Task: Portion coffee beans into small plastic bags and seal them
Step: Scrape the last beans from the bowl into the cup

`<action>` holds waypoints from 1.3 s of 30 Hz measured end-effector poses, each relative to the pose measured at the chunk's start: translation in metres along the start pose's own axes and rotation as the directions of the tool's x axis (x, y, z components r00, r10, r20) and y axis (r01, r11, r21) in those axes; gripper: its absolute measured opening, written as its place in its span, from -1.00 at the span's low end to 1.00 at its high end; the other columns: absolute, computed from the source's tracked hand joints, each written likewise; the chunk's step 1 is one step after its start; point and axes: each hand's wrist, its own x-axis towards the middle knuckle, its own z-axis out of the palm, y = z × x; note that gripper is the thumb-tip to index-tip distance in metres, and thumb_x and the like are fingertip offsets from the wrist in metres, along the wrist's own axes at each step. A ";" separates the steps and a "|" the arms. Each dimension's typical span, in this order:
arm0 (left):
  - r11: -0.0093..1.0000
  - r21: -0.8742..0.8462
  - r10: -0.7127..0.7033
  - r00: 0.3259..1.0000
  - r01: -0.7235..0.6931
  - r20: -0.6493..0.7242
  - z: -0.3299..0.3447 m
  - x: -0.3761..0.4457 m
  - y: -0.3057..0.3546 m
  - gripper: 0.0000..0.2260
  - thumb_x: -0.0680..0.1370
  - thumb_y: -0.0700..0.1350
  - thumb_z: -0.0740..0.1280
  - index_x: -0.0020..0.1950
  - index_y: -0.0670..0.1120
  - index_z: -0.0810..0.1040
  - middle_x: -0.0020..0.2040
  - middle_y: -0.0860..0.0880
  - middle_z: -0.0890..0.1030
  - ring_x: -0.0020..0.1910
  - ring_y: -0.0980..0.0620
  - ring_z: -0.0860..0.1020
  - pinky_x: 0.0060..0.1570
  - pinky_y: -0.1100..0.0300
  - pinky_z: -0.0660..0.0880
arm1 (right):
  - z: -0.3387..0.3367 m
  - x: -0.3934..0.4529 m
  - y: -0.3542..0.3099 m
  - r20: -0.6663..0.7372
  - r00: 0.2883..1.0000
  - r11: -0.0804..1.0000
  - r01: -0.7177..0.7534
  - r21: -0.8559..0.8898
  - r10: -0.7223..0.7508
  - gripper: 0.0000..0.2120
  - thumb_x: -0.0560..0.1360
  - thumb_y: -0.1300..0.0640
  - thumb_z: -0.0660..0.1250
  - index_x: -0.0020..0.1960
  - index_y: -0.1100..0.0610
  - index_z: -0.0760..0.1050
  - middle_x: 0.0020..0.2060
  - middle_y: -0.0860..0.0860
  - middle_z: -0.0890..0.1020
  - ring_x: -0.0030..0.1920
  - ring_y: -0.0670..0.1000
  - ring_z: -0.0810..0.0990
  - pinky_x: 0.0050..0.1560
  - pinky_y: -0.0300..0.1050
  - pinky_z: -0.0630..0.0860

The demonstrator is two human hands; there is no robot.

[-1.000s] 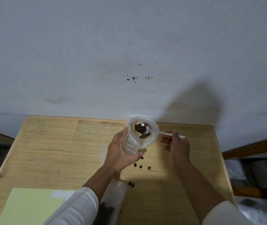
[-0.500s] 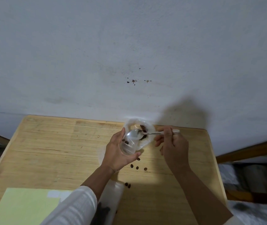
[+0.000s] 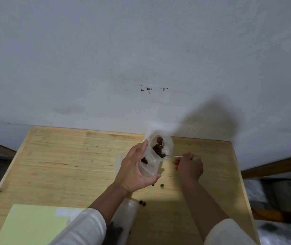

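My left hand [image 3: 134, 172] grips a small clear plastic bag [image 3: 150, 167] above the wooden table [image 3: 67, 160], its mouth turned up and to the right. Brown coffee beans [image 3: 158, 146] show inside the bag's mouth, and a few sit lower in the bag. My right hand [image 3: 190, 166] holds a metal spoon [image 3: 173, 156] by its handle, with the bowl of the spoon at the bag's opening. A few loose beans [image 3: 162, 185] lie on the table below the bag.
A larger clear bag with beans [image 3: 123, 221] lies on the table under my left forearm, with two beans [image 3: 142, 203] by its top. A pale yellow-green sheet [image 3: 28, 225] covers the near left corner. A white wall rises right behind the table.
The spoon has drawn back from deep inside the bag to its rim. More beans now lie in the bag, and my right hand has shifted a little right and down.
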 end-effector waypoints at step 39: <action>0.987 -0.071 -0.148 0.988 0.143 -0.055 0.002 0.000 -0.003 -0.03 0.26 0.14 0.54 0.52 0.07 0.08 0.31 0.15 0.28 0.28 0.28 0.26 0.20 0.57 0.14 | -0.034 -0.027 -0.021 0.122 0.986 0.975 0.084 0.205 -0.111 -0.78 0.57 0.23 0.11 -0.10 0.21 0.52 -0.39 0.09 0.62 -0.45 0.06 0.56 -0.48 -0.13 0.44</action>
